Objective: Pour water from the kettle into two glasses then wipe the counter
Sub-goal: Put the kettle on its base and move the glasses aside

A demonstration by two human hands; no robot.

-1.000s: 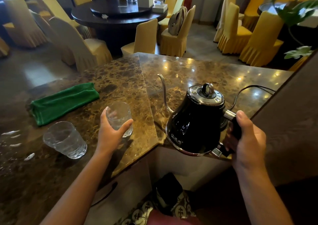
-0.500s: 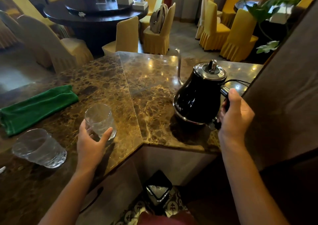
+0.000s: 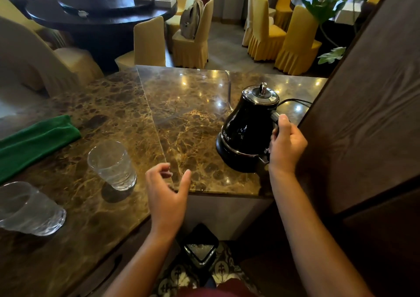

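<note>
A black gooseneck kettle (image 3: 246,128) stands upright on its base at the right of the brown marble counter (image 3: 186,119). My right hand (image 3: 286,143) is closed around its handle. A clear glass (image 3: 113,165) holding water stands near the counter's front edge. My left hand (image 3: 167,190) hovers just right of it, fingers apart and holding nothing. A second clear glass (image 3: 28,208) with water stands at the far left. A folded green cloth (image 3: 36,141) lies behind the glasses on the left.
A black cord (image 3: 295,101) runs from behind the kettle toward a dark wooden panel (image 3: 368,106) on the right. Beyond the counter are yellow-covered chairs (image 3: 191,40) and a round dark table (image 3: 100,10). A small black bin (image 3: 200,246) sits on the floor below.
The kettle has been carried right and set down on its base. My left hand has let go of the near glass and drawn off to its right.
</note>
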